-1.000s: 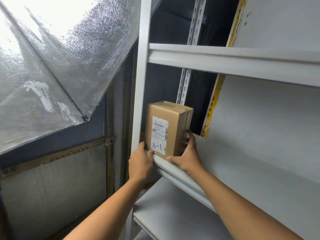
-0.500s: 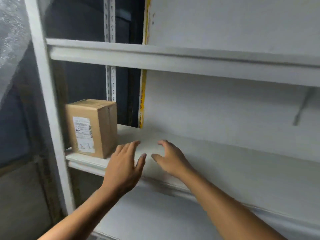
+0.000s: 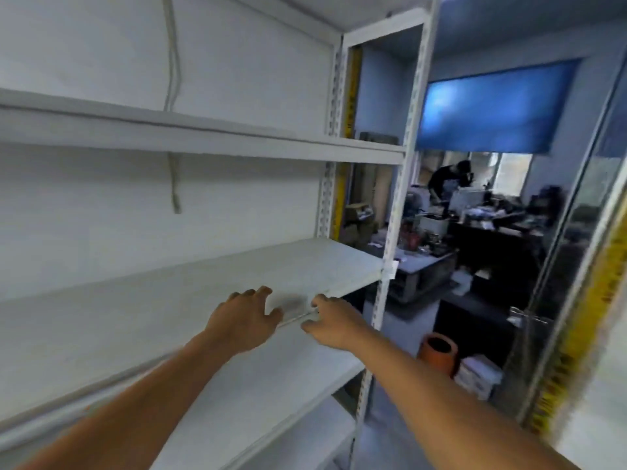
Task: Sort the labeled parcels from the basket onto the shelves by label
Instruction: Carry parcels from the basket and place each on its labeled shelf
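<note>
1. The left hand (image 3: pixel 242 322) holds nothing; its fingers are spread and a little bent; it hangs over the front edge of the middle shelf (image 3: pixel 152 320); I cannot tell if it touches the board.
2. The right hand (image 3: pixel 330 322) holds nothing too; its fingers are loose and apart; it is just to the right of the left hand, near the same front edge.
3. Both bare arms reach in from the near bottom of the view; the two hands are close but do not touch.
4. No parcel and no basket show here; so I cannot tell where they are.
5. The shelf rack (image 3: pixel 395 212) is white; an upper shelf (image 3: pixel 203 144) runs above the hands and a lower shelf (image 3: pixel 271 385) lies below them; a grey cord (image 3: pixel 174 178) hangs down the back wall on the left.
6. Far to the right is a room with a blue blind (image 3: pixel 492 110) and messy desks (image 3: pixel 492 232); a person in dark clothes (image 3: pixel 448 179) stands there, blurry.
7. An orange pot (image 3: pixel 437 354) sits on the floor, low on the right; a yellow striped post (image 3: pixel 583 320) runs along the far right side.
</note>
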